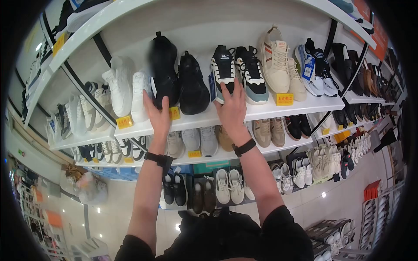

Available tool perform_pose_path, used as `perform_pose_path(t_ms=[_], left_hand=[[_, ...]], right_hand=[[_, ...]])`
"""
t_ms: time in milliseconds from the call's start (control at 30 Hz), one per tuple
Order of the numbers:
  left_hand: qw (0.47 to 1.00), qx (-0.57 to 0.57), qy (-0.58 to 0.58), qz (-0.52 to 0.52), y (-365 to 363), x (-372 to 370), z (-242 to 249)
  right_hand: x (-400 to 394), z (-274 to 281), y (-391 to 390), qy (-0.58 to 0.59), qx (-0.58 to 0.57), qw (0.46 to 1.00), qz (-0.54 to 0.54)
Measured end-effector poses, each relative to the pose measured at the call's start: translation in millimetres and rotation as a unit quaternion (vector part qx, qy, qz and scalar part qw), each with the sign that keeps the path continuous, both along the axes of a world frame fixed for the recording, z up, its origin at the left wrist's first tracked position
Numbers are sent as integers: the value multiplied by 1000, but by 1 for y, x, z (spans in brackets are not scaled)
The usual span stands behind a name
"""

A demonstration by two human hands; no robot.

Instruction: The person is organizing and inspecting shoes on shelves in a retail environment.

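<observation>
Left-hand grip (159, 121): thumb and fingers apart, set about the toe of a black shoe (163, 58); firmness of hold impossible to tell from this view.
Right-hand grip (232, 112): fingers apart, laid over the toe of a black-and-white sneaker (224, 65), close to its mate (251, 71); not clamped.
Black shoe: on the white shelf (311, 105), toe toward the front edge; between a second black shoe (193, 82) and a white shoe (139, 93).
Black-and-white pair: side by side on the same shelf, toes forward, with a blue tag (212, 85) at the outer flank of the left sneaker.
Toe contact: best kept light and balanced, thumb against fingers, to steer each shoe without denting the upper.
White shoe: just beside the left fingers; flat, narrow fingers advisable, to avoid nudging it askew.
Yellow card (174, 113): at the shelf front, near the left thumb; easily knocked, in all likelihood, by a low palm.
Blue tag: best left hanging free, not pinched under the right thumb.
Wristbands (244, 148): dark, one on each wrist; best held clear of the shelf edge and of the lower row of shoes (261, 132).
</observation>
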State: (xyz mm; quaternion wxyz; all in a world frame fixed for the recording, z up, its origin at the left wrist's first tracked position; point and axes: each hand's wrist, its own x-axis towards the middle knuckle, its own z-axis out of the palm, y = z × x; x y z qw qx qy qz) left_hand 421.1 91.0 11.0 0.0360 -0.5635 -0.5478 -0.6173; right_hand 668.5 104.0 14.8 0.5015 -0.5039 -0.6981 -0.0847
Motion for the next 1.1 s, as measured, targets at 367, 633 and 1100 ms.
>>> perform_pose_path(t_ms=[367, 633, 1100], left_hand=[[997, 27, -69, 6, -7, 5, -1], [989, 64, -134, -5, -9, 9, -2], [815, -27, -271, -512, -220, 74, 30]], right_hand=[[5, -18, -16, 48, 121, 991, 13], [19, -14, -115, 155, 154, 972, 91], [-5, 26, -248, 33, 101, 986, 130]])
